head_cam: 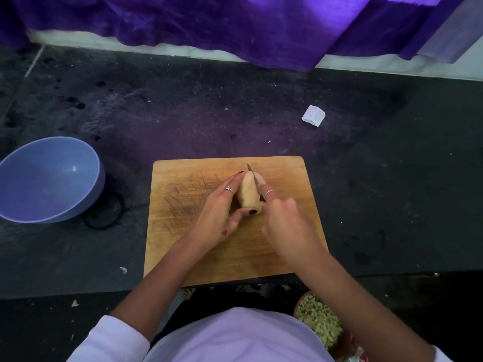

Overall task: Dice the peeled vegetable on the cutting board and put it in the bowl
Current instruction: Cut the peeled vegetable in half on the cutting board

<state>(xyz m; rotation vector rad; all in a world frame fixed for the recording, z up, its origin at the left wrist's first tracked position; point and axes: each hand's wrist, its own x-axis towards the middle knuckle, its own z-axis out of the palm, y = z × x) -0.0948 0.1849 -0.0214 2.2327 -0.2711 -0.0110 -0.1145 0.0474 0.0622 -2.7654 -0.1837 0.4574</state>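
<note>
Nearest me, my left hand curls around the peeled vegetable lying mid-way on the cutting board, thumb at its near end, while my right hand is wrapped on the knife, blade sunk along the vegetable's right side. Off to the left the bowl sits on the dark counter. Farther back lie a paper scrap and purple cloth.
</note>
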